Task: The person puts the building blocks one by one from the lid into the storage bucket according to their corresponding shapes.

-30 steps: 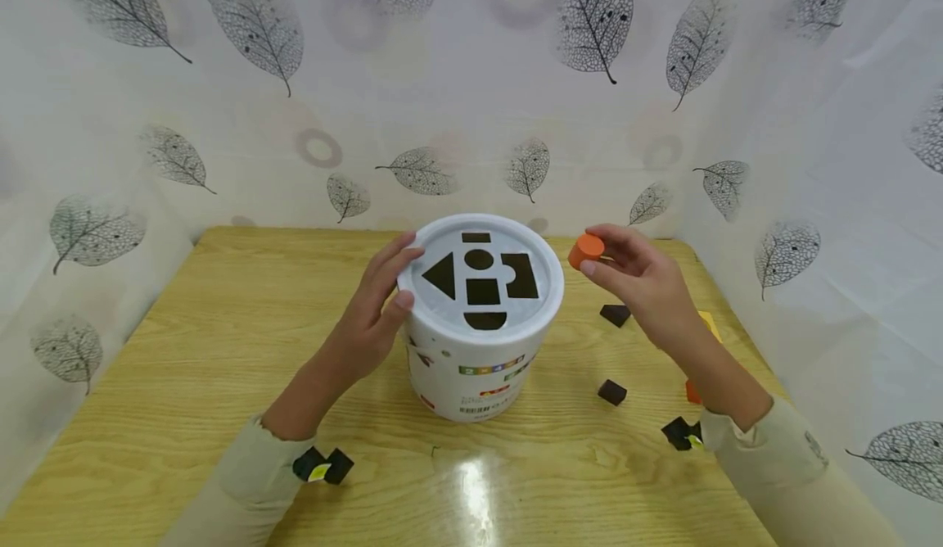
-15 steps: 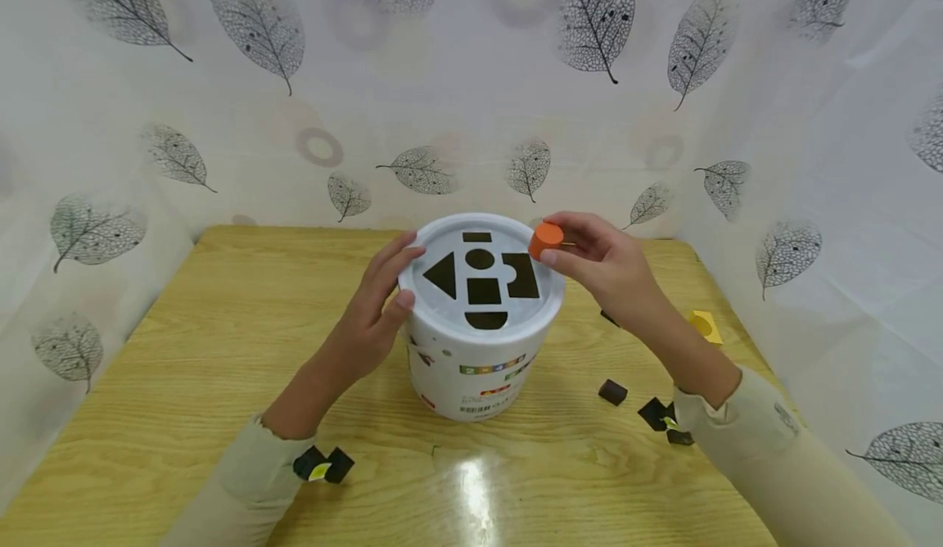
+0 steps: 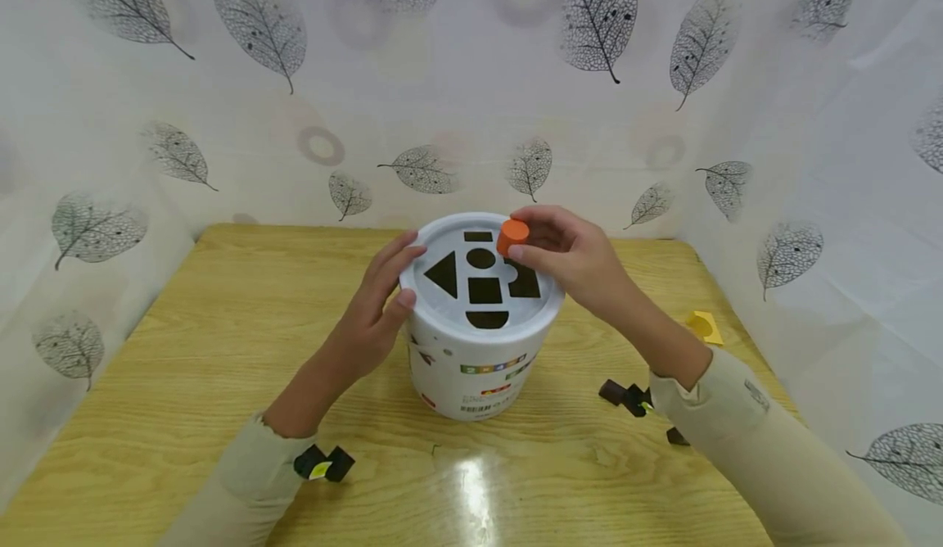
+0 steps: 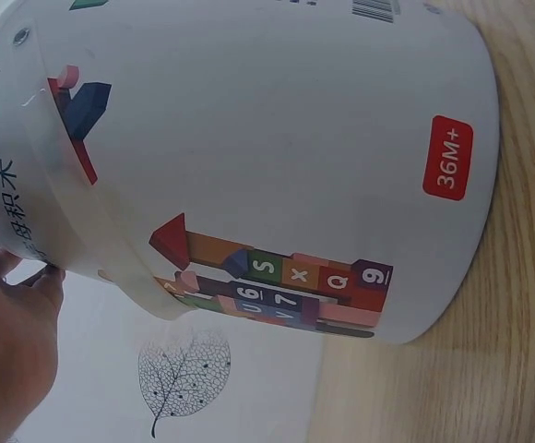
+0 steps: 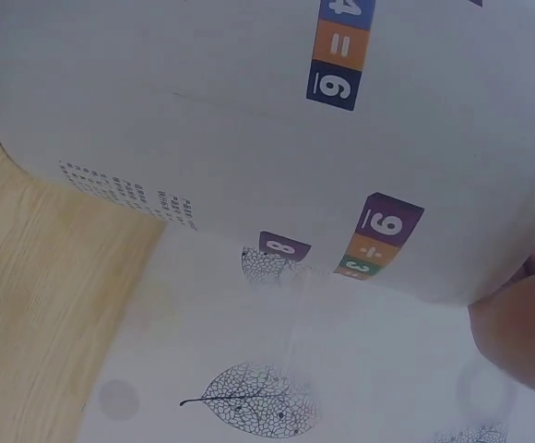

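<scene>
A white bucket (image 3: pixel 471 387) with printed letters and numbers stands upright on the table. Its lid (image 3: pixel 444 315) has several shaped holes, among them a circle (image 3: pixel 480 259), a triangle (image 3: pixel 444 275) and a square (image 3: pixel 485 291). My left hand (image 3: pixel 368 314) holds the lid's left edge, fingers and thumb over the rim; in the left wrist view only part of this hand (image 4: pixel 18 341) shows beside the bucket. Between right thumb and fingers I pinch an orange cylinder block (image 3: pixel 513 238) over the lid's right back part, close to the circle. My right hand (image 3: pixel 578 260) partly covers the arch-shaped hole.
On the wooden table (image 3: pixel 243 309), right of the bucket, lie a yellow block (image 3: pixel 705 327) with a round cutout and a dark block (image 3: pixel 611 392). Another dark block (image 3: pixel 677 436) is partly behind the right sleeve. A leaf-patterned curtain (image 3: pixel 457 80) surrounds the table.
My right hand has carried the orange cylinder leftward, from right of the bucket to over the lid. The left hand stays on the rim.
</scene>
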{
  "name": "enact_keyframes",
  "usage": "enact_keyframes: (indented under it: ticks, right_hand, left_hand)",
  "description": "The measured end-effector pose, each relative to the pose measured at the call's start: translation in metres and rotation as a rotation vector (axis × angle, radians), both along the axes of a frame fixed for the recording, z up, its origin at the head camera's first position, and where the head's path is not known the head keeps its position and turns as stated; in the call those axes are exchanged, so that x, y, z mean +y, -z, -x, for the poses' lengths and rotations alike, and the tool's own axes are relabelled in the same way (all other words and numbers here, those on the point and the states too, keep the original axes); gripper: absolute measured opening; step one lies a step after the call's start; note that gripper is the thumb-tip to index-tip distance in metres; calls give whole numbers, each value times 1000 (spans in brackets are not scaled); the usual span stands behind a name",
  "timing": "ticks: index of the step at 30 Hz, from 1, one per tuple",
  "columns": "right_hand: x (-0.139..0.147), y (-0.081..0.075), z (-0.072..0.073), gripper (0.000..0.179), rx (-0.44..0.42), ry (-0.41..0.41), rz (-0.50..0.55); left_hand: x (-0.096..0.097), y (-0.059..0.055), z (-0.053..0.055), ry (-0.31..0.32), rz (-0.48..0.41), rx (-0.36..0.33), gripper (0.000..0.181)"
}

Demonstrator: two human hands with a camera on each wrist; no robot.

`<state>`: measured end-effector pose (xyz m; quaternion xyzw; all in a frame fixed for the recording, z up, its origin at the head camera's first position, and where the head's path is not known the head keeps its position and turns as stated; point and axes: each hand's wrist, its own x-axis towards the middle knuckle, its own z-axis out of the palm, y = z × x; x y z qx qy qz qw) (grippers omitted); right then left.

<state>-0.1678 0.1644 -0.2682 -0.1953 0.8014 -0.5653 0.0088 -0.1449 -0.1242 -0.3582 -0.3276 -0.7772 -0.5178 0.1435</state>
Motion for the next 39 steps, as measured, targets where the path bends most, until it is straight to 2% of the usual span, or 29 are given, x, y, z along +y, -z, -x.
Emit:
enact_keyframes:
  ticks: [9, 21, 29, 39]
  right_hand:
    - [-12, -5, 5, 44, -13, -19, -74]
    - [-25, -11, 9, 41, -46, -74, -233]
    - [-30, -12, 6, 40, 15, -68, -325]
    - [-34, -10, 4, 40, 120, -59, -438]
  left_hand:
    - [1, 1, 1, 3, -5, -5, 54]
    - [0, 0, -1, 3, -4, -11, 54]
    - [1, -1, -2, 4, -7, -30, 51]
    - [1, -1, -2, 1, -1, -24, 51]
